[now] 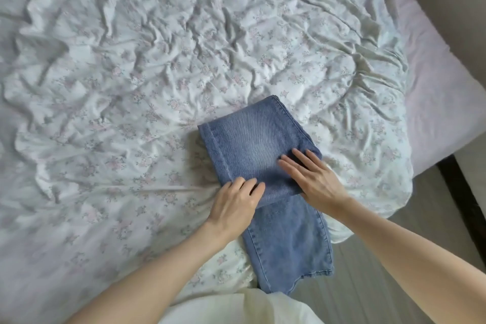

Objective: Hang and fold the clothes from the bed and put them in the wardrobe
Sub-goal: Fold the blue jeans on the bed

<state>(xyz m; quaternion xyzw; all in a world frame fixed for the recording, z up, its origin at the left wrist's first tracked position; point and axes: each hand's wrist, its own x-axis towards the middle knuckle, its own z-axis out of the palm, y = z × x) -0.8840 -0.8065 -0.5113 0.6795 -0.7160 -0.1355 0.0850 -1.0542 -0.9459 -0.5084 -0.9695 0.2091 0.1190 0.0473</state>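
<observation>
The blue jeans lie half-folded near the edge of the bed. The left hand and right hand press flat on them, gripping nothing, probably to keep the fold tidy.

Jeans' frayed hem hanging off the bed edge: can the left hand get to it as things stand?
Probably yes: the left hand rests on the jeans just above the hem, nothing between.
</observation>
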